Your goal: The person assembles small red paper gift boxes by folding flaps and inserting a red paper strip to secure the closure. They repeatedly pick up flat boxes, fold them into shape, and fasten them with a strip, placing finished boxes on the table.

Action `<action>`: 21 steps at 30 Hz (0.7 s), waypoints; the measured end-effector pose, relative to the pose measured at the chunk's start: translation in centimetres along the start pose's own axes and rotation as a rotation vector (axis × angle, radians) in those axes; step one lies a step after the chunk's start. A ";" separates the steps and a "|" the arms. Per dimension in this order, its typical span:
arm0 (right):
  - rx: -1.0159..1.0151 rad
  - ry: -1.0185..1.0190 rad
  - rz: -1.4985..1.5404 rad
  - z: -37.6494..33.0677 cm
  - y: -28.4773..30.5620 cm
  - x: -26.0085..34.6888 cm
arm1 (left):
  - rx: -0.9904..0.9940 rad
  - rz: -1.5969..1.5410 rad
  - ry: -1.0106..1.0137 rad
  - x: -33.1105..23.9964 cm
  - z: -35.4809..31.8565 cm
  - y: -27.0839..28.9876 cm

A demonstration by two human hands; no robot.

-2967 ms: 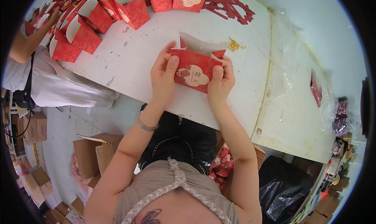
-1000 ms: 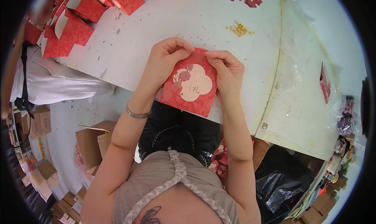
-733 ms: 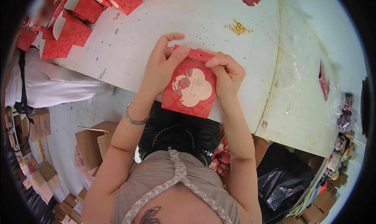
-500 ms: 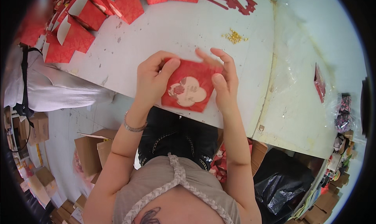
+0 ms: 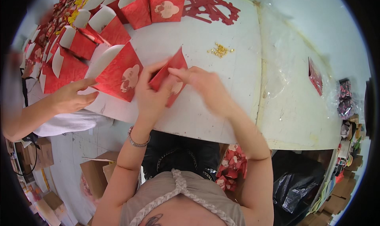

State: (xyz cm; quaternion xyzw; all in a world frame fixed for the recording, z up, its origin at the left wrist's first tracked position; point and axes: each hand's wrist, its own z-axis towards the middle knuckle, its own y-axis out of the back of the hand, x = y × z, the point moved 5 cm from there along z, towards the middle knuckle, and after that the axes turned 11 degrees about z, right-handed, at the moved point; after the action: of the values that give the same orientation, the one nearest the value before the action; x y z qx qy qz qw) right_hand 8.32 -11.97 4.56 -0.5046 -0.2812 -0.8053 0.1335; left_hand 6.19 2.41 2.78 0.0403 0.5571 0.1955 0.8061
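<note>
A red paper box [image 5: 179, 62] with a pale flower-shaped panel is tilted over the near edge of the table, its folded sides partly apart. My left hand [image 5: 149, 93] grips it from the left, the fingers passing behind it. At its right side my right hand [image 5: 204, 85], slightly blurred, has its fingers closed at the box's upper edge. Just to the left stands a larger, opened red paper box [image 5: 120, 73] with a white inside. Another person's hand [image 5: 75, 96] reaches to that box's left side.
Several opened red boxes [image 5: 170, 4] line the far left of the table [image 5: 241, 79]. Dark red cut-out pieces [image 5: 213, 8] lie at the back, with small gold beads [image 5: 220, 50] nearer. Clear plastic film [image 5: 283, 68] covers the right part. A cardboard box [image 5: 95, 178] stands below left.
The box in my hands has turned from facing me to edge-on, its sides parting. My right hand has come over its upper edge. Another person's hand and an opened box have appeared at the left.
</note>
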 end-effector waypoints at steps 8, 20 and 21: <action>-0.663 -0.348 -1.065 7.9 20.2 -17.5 | 0.105 -0.159 0.197 1.5 1.0 -1.3; -0.883 -0.207 0.183 1.8 14.5 -6.1 | 0.109 -0.047 0.089 1.0 1.7 -1.5; -0.763 -0.223 0.201 0.8 11.1 -3.6 | 0.089 -0.034 0.061 1.2 1.7 -1.4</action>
State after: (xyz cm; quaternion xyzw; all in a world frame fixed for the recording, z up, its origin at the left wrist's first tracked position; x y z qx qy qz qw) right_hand 16.10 -20.74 5.14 -0.6272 0.0756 -0.7750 -0.0167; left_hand 8.54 1.79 1.93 0.0608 0.5902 0.1580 0.7893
